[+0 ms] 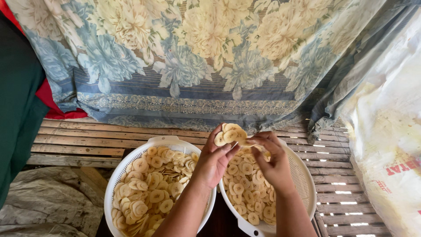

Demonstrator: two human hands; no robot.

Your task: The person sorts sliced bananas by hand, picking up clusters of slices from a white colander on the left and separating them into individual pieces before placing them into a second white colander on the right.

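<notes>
Two white perforated baskets, left (115, 180) and right (302, 175), sit side by side on the slatted bamboo platform (87, 142), both holding pale banana slices. Left hand (213, 161) pinches a stuck clump of slices (231, 134) above the right basket; right hand (272, 160), fingertips pressed together, pinches the clump's edge.

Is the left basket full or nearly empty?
Fairly full: the left basket holds pale banana slices piled across most of its inside, with only its upper mesh wall and rim bare.
</notes>
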